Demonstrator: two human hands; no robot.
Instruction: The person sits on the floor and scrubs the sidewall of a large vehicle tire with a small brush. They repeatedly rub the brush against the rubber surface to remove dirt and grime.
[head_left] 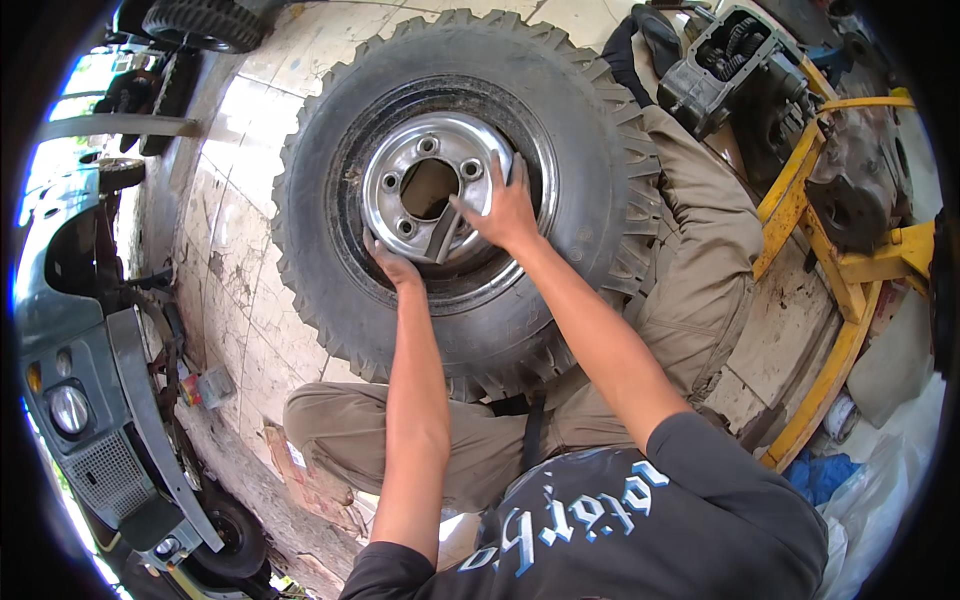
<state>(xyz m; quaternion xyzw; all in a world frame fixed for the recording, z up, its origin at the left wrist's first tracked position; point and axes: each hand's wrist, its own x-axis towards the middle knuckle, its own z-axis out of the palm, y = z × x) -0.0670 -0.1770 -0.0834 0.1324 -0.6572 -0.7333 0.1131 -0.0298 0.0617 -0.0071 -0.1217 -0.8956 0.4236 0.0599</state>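
Observation:
A wheel lies flat before me, its chunky-treaded black tire (330, 130) around a bright silver wheel rim (428, 130) with several bolt holes and a round centre opening. At the rim's near left edge, my left hand (393, 267) grips with its fingers curled against the metal. My right hand (503, 207) clasps the rim's right side, fingers along its edge and thumb over its face. Beneath that thumb shows a narrow dark strip (443, 236) slanting across the rim; its kind is unclear. The inner fingers of both hands are partly hidden.
My bent legs (690, 240) flank the wheel on pale floor tiles (240, 240). At right are a yellow metal stand (820, 400) and an open metal gear housing (735, 55). A vehicle front (80, 420) stands at left, with a small red-and-clear container (208, 387) near it.

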